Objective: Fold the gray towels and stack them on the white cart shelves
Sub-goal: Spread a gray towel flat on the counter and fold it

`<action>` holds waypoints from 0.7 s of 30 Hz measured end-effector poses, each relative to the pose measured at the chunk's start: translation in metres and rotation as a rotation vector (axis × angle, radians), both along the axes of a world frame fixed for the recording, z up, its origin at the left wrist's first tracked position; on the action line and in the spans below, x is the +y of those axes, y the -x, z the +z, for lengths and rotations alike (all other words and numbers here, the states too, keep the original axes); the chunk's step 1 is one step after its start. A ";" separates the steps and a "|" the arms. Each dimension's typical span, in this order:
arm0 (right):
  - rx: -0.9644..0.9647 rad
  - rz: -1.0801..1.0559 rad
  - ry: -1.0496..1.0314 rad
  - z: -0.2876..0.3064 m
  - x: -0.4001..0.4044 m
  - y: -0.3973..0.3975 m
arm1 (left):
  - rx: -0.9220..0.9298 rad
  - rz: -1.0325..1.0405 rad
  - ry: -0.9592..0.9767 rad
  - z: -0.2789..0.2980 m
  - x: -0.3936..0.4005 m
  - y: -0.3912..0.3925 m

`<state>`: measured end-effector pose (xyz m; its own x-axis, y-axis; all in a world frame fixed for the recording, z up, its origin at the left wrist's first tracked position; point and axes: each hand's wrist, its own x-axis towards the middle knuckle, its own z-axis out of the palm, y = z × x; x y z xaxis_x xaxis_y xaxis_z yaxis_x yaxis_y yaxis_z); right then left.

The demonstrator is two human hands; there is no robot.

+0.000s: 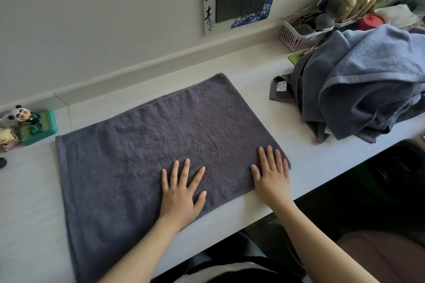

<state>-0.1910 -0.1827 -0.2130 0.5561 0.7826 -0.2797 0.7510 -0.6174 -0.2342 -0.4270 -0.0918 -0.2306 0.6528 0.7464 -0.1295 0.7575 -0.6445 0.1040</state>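
A dark gray towel (142,145) lies flat on the white counter (27,202), its layers doubled over with a hem band along the left edge. My left hand (181,190) presses flat on the towel near its front middle, fingers spread and straight. My right hand (272,172) lies flat on the towel's right front corner, fingers straight. A heap of unfolded towels (368,85), blue-gray on top with darker gray ones beneath, sits on the counter to the right. The white cart is not in view.
A panda figurine on a teal box (34,124) stands at the left by the wall. A pink basket (301,32) and cluttered containers sit at the back right. A wall socket plate (241,0) hangs above. The counter's front edge runs close to my arms.
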 end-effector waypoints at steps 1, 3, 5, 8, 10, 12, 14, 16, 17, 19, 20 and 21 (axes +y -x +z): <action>-0.011 -0.042 0.010 0.001 0.000 -0.001 | -0.004 0.003 0.003 0.000 0.000 0.000; -0.013 -0.089 0.029 0.007 0.007 0.002 | -0.019 0.009 0.022 0.002 -0.002 -0.001; -0.003 -0.062 0.004 0.011 0.019 0.012 | -0.065 0.028 0.064 0.008 0.001 -0.003; -0.005 0.041 -0.063 0.010 0.041 0.029 | -0.146 0.102 0.111 0.020 0.026 -0.012; -0.001 0.051 -0.075 0.004 0.052 0.035 | -0.182 0.176 0.095 0.026 0.055 -0.020; -0.022 0.051 -0.070 -0.005 0.056 0.038 | -0.134 0.257 0.130 0.029 0.088 -0.026; -0.059 0.063 -0.078 -0.011 0.056 0.038 | -0.091 0.323 0.176 0.025 0.123 -0.032; -0.093 0.063 -0.083 -0.014 0.056 0.037 | -0.050 0.345 0.191 0.023 0.156 -0.039; -0.109 0.063 -0.080 -0.014 0.057 0.038 | -0.040 0.350 0.191 0.021 0.170 -0.042; -0.121 0.056 -0.068 -0.017 0.061 0.036 | -0.061 0.363 0.187 0.017 0.200 -0.055; -0.126 0.059 -0.075 -0.015 0.061 0.038 | -0.089 0.386 0.158 0.018 0.210 -0.056; -0.143 0.069 -0.071 -0.015 0.059 0.038 | -0.128 0.409 0.125 0.017 0.220 -0.060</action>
